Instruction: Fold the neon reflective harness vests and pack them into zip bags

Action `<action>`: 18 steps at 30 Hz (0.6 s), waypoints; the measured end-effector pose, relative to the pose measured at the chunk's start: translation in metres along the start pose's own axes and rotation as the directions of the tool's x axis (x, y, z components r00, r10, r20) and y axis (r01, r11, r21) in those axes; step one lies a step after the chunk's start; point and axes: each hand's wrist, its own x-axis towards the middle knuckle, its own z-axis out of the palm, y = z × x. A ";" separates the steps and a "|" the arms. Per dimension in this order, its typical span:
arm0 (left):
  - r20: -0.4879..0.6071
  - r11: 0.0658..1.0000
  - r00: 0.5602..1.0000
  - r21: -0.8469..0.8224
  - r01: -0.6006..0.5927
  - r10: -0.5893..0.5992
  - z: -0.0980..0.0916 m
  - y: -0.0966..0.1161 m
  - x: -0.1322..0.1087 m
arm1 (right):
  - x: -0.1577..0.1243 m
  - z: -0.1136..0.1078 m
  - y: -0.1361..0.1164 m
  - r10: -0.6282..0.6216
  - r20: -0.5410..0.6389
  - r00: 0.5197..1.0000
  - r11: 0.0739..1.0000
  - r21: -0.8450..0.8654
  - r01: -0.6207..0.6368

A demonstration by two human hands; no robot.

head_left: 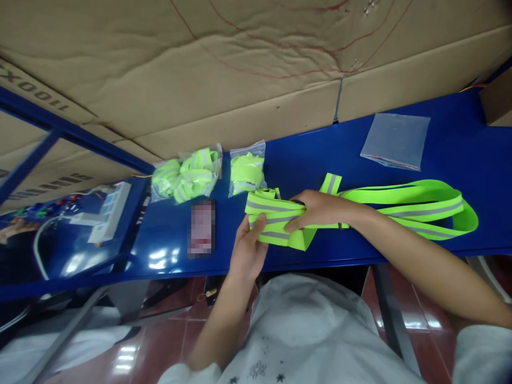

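One long neon-yellow fabric strap with grey reflective stripes (424, 209) is counted on the blue table (460, 149). Three clear plastic bags stuffed with folded neon-yellow bands (166, 180) (199, 169) (247, 172) are seen. One empty flat clear plastic bag (396, 141), one dark rectangular phone (201, 228) and one white power strip (108, 208) are also counted.

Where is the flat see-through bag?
In the head view, the flat see-through bag lies far right on the blue table, just beyond the loop of the neon strap.

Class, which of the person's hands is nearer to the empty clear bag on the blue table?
Right. The right hand holds the folded yellow strap, below-left of the bag; the left hand grips the strap further left.
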 end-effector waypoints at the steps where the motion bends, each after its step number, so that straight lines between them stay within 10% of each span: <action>1: 0.020 0.999 0.999 -0.003 0.034 -0.034 -0.001 0.004 0.000 | 0.000 -0.001 0.001 0.002 0.052 0.999 0.999 0.032 -0.003; 12: 0.191 0.979 0.968 -0.087 0.183 -0.164 -0.012 0.018 -0.003 | -0.004 -0.001 -0.001 0.077 0.279 0.957 0.990 0.096 -0.107; 18: 0.096 0.997 0.995 0.073 -0.006 -0.001 -0.015 0.017 -0.003 | 0.000 0.009 0.001 0.015 0.347 0.938 0.986 0.152 -0.072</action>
